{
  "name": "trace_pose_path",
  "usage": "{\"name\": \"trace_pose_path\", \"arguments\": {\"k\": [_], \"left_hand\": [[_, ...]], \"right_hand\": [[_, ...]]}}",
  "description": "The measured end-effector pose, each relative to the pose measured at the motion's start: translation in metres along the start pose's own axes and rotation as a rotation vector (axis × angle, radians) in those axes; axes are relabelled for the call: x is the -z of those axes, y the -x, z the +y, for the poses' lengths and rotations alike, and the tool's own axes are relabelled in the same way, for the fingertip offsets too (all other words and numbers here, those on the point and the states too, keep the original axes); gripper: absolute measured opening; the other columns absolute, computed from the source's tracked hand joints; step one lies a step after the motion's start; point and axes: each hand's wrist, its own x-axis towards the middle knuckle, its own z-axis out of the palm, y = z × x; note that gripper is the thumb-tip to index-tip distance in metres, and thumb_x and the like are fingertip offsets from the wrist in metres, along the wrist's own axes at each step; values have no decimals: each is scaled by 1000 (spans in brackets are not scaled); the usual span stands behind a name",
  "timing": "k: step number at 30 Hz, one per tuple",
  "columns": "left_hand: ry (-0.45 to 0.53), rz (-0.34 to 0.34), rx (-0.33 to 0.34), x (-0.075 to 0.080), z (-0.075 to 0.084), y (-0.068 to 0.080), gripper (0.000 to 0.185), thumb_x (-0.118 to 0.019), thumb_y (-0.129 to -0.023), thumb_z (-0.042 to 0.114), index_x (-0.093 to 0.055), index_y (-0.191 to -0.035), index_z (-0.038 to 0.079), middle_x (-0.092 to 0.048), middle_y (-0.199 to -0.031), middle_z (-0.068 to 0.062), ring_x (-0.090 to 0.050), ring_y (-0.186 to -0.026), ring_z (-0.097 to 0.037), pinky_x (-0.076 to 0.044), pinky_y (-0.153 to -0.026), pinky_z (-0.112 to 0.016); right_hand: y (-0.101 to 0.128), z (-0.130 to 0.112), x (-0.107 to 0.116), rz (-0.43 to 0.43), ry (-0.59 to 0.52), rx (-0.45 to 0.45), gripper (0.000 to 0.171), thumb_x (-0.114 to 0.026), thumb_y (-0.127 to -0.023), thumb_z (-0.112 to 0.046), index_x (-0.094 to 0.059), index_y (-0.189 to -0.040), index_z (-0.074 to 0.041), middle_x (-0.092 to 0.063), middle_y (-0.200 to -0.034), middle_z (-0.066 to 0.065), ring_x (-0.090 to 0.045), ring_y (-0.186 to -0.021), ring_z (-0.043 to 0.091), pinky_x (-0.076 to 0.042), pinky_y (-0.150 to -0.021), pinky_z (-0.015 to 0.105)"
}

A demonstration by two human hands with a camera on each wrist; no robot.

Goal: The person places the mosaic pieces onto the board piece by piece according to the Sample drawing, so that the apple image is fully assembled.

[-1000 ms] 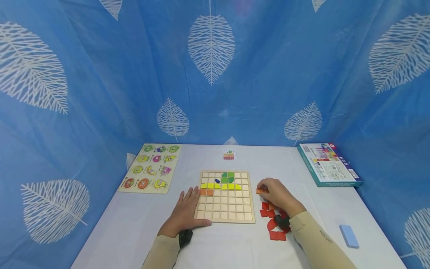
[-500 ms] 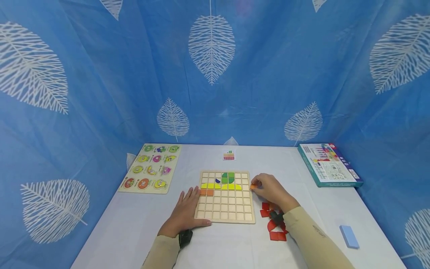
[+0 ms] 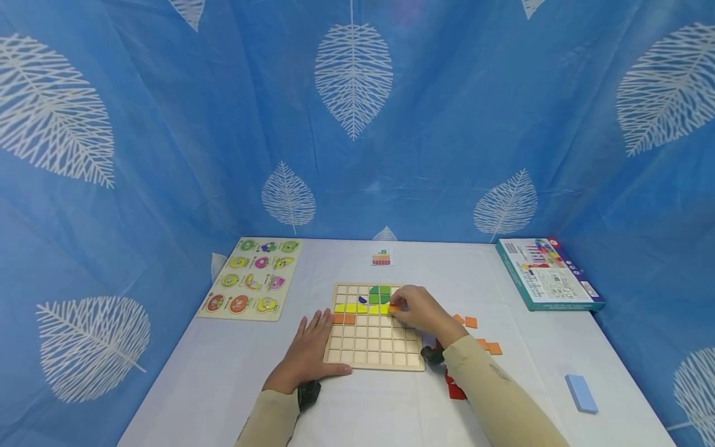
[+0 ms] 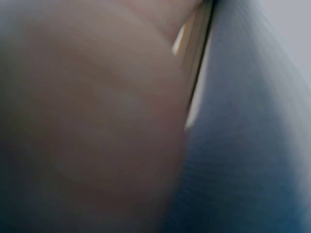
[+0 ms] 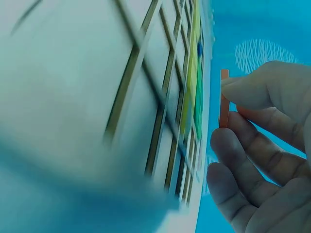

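Observation:
A wooden grid board (image 3: 365,359) lies on the white table in the head view. Its upper cells hold green pieces (image 3: 380,299), a small dark blue piece (image 3: 362,300) and a row of yellow pieces (image 3: 350,308). Below them, two orange tiles (image 3: 343,319) fill the left end of a row. My left hand (image 3: 307,354) rests along the board's left edge, fingers straight and thumb at the lower corner. My right hand (image 3: 421,310) pinches an orange square tile (image 5: 224,99) between thumb and fingers over the board's right side. The left wrist view is mostly blurred palm.
Loose orange tiles (image 3: 494,348) and red tiles (image 3: 456,391) lie right of the board, partly behind the right forearm. A pattern card (image 3: 382,257) lies beyond it. Around stand a fruit puzzle (image 3: 251,282), a game box (image 3: 550,273) and a light blue block (image 3: 581,393).
My right hand has carried the orange tile leftward from the table at the board's right to above the board, uncovering several loose orange tiles. The left hand stays in place.

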Motion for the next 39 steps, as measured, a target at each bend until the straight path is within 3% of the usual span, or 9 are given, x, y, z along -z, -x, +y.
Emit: {"name": "trace_pose_path", "arguments": {"k": [8, 15, 23, 39], "left_hand": [[18, -5, 4, -1, -1, -1, 137, -74, -71, 86, -25, -166, 0, -24, -171, -15, -14, -158, -34, -4, -125, -56], [19, -1, -4, -1, -1, -1, 136, -75, -72, 84, -24, -166, 0, -23, -171, -15, -14, -158, -35, -4, -125, -57], [23, -2, -1, -1, -2, -1, 136, -75, -71, 84, -25, -166, 0, -24, -171, -15, -14, -158, -35, -4, -125, -57], [15, -12, -6, -1, -3, -2, 137, -73, -72, 86, -24, -166, 0, -22, -172, -15, -14, -158, -34, -4, -125, -57]], "right_hand": [[-14, -25, -20, -69, 27, 80, 18, -82, -93, -7, -78, -110, -8, -71, -103, -2, -65, -95, 15, -57, -84, 36], [-21, -39, -38, -111, 59, 132, 14, -80, -93, -4, -78, -107, -6, -69, -98, -3, -64, -91, 13, -57, -83, 34], [-26, -44, -48, -110, 101, 115, 20, -82, -90, -2, -79, -109, -7, -72, -99, -3, -66, -95, 13, -57, -88, 33], [-27, -46, -48, -99, 101, 101, 17, -84, -91, -6, -80, -108, -8, -72, -99, -4, -66, -94, 12, -57, -88, 32]]}}
